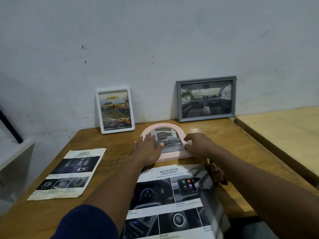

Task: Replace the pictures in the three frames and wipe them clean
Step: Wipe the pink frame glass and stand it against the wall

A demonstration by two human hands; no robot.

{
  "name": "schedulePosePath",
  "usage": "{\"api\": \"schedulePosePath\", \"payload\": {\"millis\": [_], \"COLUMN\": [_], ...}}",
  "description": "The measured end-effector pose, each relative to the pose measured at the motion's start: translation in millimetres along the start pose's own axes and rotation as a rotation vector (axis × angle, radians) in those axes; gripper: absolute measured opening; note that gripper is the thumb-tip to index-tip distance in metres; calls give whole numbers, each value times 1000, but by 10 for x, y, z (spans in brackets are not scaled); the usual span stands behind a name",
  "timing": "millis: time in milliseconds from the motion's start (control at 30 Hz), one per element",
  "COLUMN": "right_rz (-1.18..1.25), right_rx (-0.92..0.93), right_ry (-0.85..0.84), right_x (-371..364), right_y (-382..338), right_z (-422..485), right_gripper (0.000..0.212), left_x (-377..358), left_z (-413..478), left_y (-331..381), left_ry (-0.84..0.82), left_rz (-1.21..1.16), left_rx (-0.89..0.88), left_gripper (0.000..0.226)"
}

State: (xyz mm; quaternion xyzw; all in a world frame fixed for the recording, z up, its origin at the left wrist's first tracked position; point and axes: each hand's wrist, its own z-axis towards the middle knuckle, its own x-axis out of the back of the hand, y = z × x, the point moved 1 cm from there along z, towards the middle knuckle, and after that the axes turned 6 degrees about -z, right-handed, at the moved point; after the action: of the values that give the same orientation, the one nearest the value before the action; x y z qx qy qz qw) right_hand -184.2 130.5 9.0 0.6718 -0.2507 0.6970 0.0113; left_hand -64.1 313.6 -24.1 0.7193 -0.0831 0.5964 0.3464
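Note:
A pink arched frame point(172, 125) lies flat on the wooden table point(110, 142), a car picture showing in it. My left hand point(149, 147) lies flat across the frame's left side, fingers straight. My right hand point(198, 144) grips the frame's right edge with curled fingers. A white upright frame point(115, 110) and a grey landscape frame point(206, 98) lean against the wall behind, each holding a car picture.
A "SAFETY" brochure page point(69, 173) lies at the left of the table. An "ADVANCED" page point(170, 200) lies in front of me, over another sheet. A reddish patterned cloth point(218, 173) sits beside my right forearm. A lighter table point(283, 133) adjoins on the right.

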Motion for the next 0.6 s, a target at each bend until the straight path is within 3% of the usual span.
{"api": "schedulePosePath", "payload": {"millis": [333, 467, 600], "right_rz": [-100, -125, -189], "right_rx": [-65, -49, 9], "right_ry": [-6, -56, 50], "right_x": [202, 49, -85], "right_y": [637, 718, 721], "right_z": [-829, -1044, -1101], "right_gripper": [43, 52, 47], "left_x": [-404, -533, -503], "left_z": [-282, -336, -303], "left_y": [909, 1017, 982], "left_ry": [-17, -73, -42], "left_rz": [54, 66, 62], "left_rx": [-210, -219, -226], "left_gripper": [69, 69, 69]}}
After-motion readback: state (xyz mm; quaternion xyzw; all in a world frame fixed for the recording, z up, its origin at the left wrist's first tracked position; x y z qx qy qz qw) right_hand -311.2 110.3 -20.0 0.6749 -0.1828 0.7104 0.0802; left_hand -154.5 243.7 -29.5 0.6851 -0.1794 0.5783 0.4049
